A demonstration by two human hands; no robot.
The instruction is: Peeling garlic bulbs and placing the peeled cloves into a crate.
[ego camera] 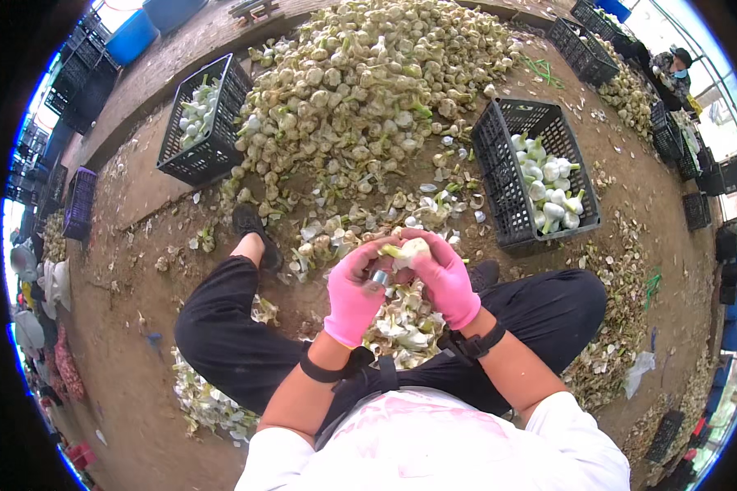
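Observation:
A garlic bulb (415,248) with a short green stem is held between my two pink-gloved hands, above my lap. My right hand (446,280) grips the bulb from the right. The fingers of my left hand (355,296) close around the stem side, which points left. A small shiny metal piece (379,277), perhaps a finger blade, sits at my left thumb; its full shape is hidden. Below the hands, peeled garlic skins and trimmings (405,325) lie between my legs.
A large heap of untrimmed garlic (356,92) rises ahead. Black plastic crates stand either side: one of cleaned white bulbs (497,178) on the right, another (221,166) on the left. Skins litter the dirt floor (129,294). A masked person (672,70) is far right.

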